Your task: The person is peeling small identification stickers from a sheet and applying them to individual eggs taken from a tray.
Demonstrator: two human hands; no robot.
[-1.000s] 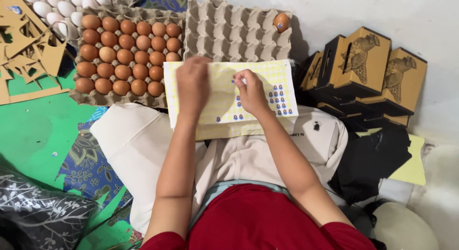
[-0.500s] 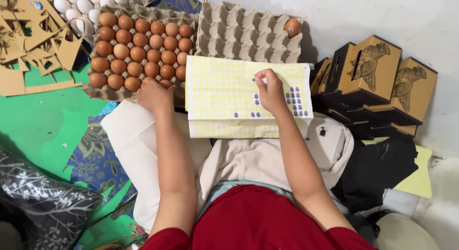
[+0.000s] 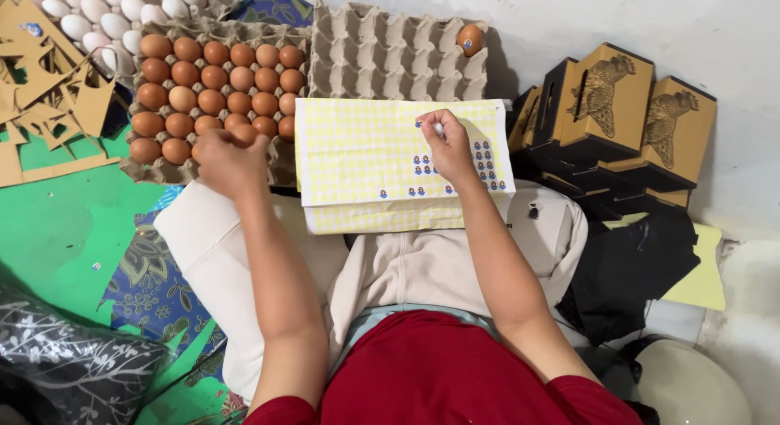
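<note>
Sticker sheet (image 3: 366, 161), yellow, lies across my lap, just below grey egg tray (image 3: 398, 55) holding single brown egg (image 3: 470, 39). My right hand (image 3: 445, 145) pinches small sticker (image 3: 419, 124) at sheet's upper part, fingertips closed on it. My left hand (image 3: 230, 161) curled over near edge of full tray of brown eggs (image 3: 215, 88); I cannot tell what it holds. Black-and-tan boxes (image 3: 621, 108) stacked at right.

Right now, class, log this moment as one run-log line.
left hand: on brown egg in full tray | right hand: pinching sticker off sticker sheet
</note>
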